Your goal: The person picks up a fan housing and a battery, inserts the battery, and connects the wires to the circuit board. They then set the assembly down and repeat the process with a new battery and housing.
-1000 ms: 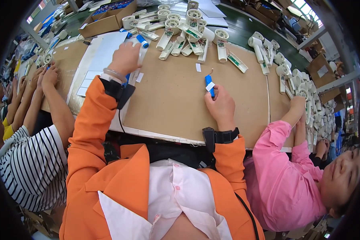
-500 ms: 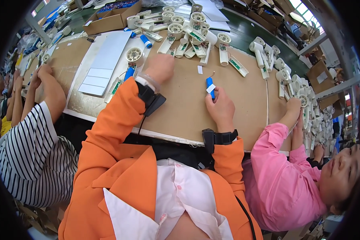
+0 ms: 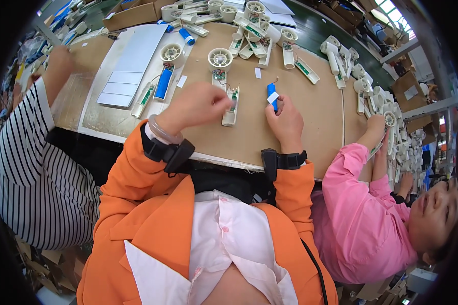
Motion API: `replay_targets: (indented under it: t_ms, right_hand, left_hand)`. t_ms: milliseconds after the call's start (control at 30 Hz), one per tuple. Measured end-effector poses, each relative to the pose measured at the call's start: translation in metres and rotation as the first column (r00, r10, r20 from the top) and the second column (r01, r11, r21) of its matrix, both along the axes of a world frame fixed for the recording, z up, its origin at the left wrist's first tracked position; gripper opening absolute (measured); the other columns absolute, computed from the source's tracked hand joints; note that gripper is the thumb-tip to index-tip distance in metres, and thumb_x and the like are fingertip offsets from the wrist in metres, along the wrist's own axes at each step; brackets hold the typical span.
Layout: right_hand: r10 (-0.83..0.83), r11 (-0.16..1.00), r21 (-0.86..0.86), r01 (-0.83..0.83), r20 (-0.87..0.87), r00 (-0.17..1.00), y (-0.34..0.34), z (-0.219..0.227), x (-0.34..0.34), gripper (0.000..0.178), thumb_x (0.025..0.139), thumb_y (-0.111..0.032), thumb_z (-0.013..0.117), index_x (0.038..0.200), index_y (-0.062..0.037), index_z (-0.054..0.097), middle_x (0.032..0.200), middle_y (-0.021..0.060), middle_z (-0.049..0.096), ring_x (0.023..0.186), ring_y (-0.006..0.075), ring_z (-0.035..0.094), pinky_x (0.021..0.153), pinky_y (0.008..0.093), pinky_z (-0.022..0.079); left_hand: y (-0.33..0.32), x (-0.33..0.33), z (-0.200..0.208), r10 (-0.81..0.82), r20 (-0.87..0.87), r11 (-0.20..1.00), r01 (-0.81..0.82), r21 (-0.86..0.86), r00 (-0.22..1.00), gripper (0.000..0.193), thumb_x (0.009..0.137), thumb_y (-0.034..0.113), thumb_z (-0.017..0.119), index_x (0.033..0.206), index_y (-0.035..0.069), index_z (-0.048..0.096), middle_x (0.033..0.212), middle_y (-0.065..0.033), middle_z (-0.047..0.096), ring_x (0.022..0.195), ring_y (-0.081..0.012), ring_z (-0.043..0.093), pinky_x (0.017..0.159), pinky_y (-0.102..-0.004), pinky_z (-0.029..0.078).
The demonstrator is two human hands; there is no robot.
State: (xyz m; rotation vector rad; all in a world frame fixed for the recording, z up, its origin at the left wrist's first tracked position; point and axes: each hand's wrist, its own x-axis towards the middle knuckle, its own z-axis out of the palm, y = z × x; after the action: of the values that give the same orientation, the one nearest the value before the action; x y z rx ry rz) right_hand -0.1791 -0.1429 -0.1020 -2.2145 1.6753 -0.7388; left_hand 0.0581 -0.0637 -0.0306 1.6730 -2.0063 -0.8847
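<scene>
My right hand [image 3: 286, 122] pinches a blue cylindrical battery [image 3: 272, 94] that has a white sticker and short wires at its top. To the left, my left hand [image 3: 201, 104] is closed, its fingertips slightly blurred at an open white half-shell [image 3: 230, 119] with a green circuit board. What those fingers hold, if anything, is hidden. Just beyond lies the round white fan head [image 3: 220, 58], its handle wired to this half-shell. Another fan unit [image 3: 172, 53] rests further left, with a blue battery [image 3: 163, 84] in its handle and a separate half-shell [image 3: 143, 99] beside it.
More white fan housings [image 3: 252, 30] are piled at the back. A white board [image 3: 130, 66] lies at the left, near a loose blue battery [image 3: 187, 36] and a cardboard box [image 3: 132, 14]. A co-worker in pink [image 3: 359, 203] sits at the right; one in stripes [image 3: 40, 188] is at the left.
My left hand has come back from the pile toward me, and a fan unit with its half-shell now lies nearer. My right hand still holds the blue battery.
</scene>
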Motion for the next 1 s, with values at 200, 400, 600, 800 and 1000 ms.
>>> replay_targets:
  t_ms: [200,400,600,800,1000]
  right_hand:
    - [-0.028,0.999,0.019,0.027,0.036,0.999,0.001,0.006,0.004,0.036,0.082,-0.029,0.065,0.110,-0.0068,0.064,0.065,0.0039,0.061,0.060,0.0225,0.061,0.058,0.0369,0.048]
    - [-0.027,1.000,0.003,0.027,0.088,0.996,0.003,0.004,0.001,0.032,0.081,-0.028,0.066,0.104,-0.0062,0.066,0.063,0.0037,0.060,0.059,0.0222,0.062,0.057,0.0363,0.049]
    - [-0.062,0.998,0.023,0.062,-0.001,0.998,0.002,0.009,0.002,0.028,0.080,-0.028,0.067,0.097,-0.0059,0.068,0.065,0.0047,0.062,0.060,0.0225,0.063,0.057,0.0354,0.049]
    - [-0.058,0.998,0.032,0.057,0.032,0.998,0.000,0.008,0.002,0.026,0.083,-0.027,0.069,0.094,-0.0036,0.067,0.065,0.0024,0.063,0.058,0.0164,0.061,0.057,0.0310,0.049]
    - [0.027,0.980,0.132,-0.152,0.662,0.749,0.006,0.015,0.006,0.019,0.089,-0.016,0.068,0.098,-0.0004,0.064,0.076,-0.0018,0.061,0.066,0.0032,0.054,0.060,0.0194,0.044]
  left_hand:
    - [-0.039,0.020,-0.052,0.473,0.002,0.568,-0.303,-0.765,0.881,0.062,0.082,0.028,0.072,0.134,0.007,0.045,0.105,-0.0214,0.063,0.087,-0.0382,0.064,0.076,-0.0450,0.053]
    - [-0.058,0.007,-0.058,0.461,0.077,0.775,-0.360,-0.519,0.884,0.084,0.080,0.024,0.073,0.146,0.006,0.024,0.115,-0.0274,0.055,0.098,-0.0423,0.060,0.085,-0.0448,0.052]
    - [-0.045,-0.012,-0.061,0.366,-0.040,0.873,-0.358,-0.332,0.930,0.085,0.078,0.023,0.075,0.144,0.006,0.025,0.110,-0.0262,0.057,0.102,-0.0418,0.059,0.085,-0.0455,0.051]
    - [-0.039,-0.020,-0.056,0.364,-0.092,0.818,-0.366,-0.444,0.927,0.079,0.078,0.025,0.076,0.140,0.006,0.032,0.113,-0.0241,0.057,0.099,-0.0405,0.060,0.081,-0.0453,0.051]
    - [-0.036,-0.032,-0.024,0.309,-0.237,0.738,-0.389,-0.551,0.921,0.059,0.082,0.024,0.075,0.130,0.005,0.045,0.111,-0.0144,0.060,0.090,-0.0219,0.063,0.072,-0.0334,0.052]
